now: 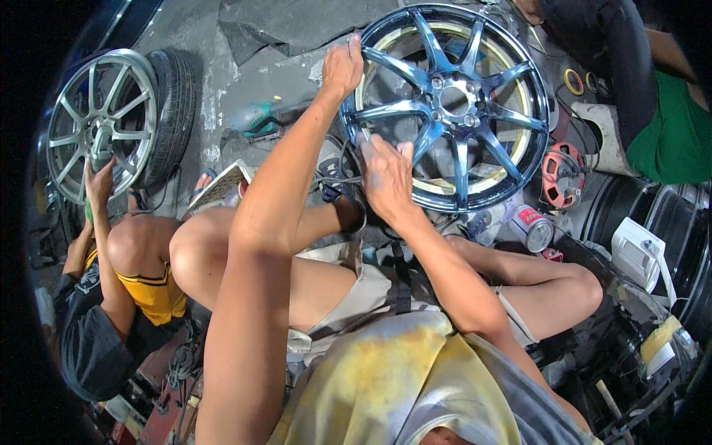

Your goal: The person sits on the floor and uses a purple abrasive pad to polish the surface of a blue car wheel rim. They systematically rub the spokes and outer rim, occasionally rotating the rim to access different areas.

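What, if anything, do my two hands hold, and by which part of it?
The blue wheel: your left hand grips its outer edge at the upper left. Your right hand is lower along that side; whether it grips cannot be told.

1. The floor (pixel 194 41) is grey and grimy, marked with whitish scuffs and worn patches.
2. Over at the far side I see a dark sheet (pixel 285 33) spread on it, creased and ragged along the edge.
3. To the right, large black cylinders (pixel 678 215) lie side by side, with a white box (pixel 636 248) against them.
4. The light is cool and white, glinting off the cylinders.
5. Low on the right, dark clutter (pixel 630 371) crowds the floor, too murky to sort out.
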